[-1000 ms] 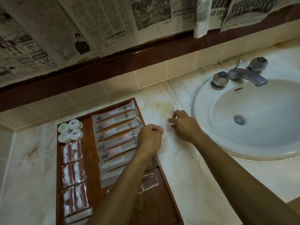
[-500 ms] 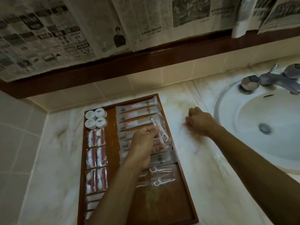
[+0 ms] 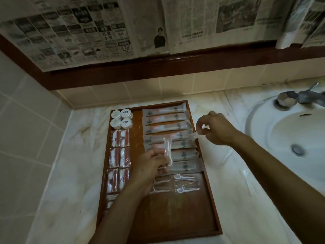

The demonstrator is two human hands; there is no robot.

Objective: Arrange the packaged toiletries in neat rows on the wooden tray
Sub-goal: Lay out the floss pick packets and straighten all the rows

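Observation:
A wooden tray (image 3: 184, 217) lies on the marble counter. Its right column holds several long toothbrush packets (image 3: 165, 118) in a row, with clear floss-pick packets (image 3: 186, 184) below them. The left column has white round caps (image 3: 121, 118) at the back and red-and-white packets (image 3: 120, 155) in front of them. My left hand (image 3: 151, 166) is over the tray's middle and pinches a clear floss-pick packet (image 3: 167, 150). My right hand (image 3: 214, 129) hovers at the tray's right edge, pinching another small clear packet (image 3: 193, 136) that hangs from its fingers.
A white sink (image 3: 290, 147) with a metal tap (image 3: 288, 100) sits to the right of the tray. Tiled walls close the left and back. Newspaper sheets (image 3: 105, 32) hang above a dark wooden ledge. The tray's near half is bare wood.
My left hand has drawn back toward me over the tray with the floss packet. My right hand has lifted off the counter with a clear packet. The camera has shifted left.

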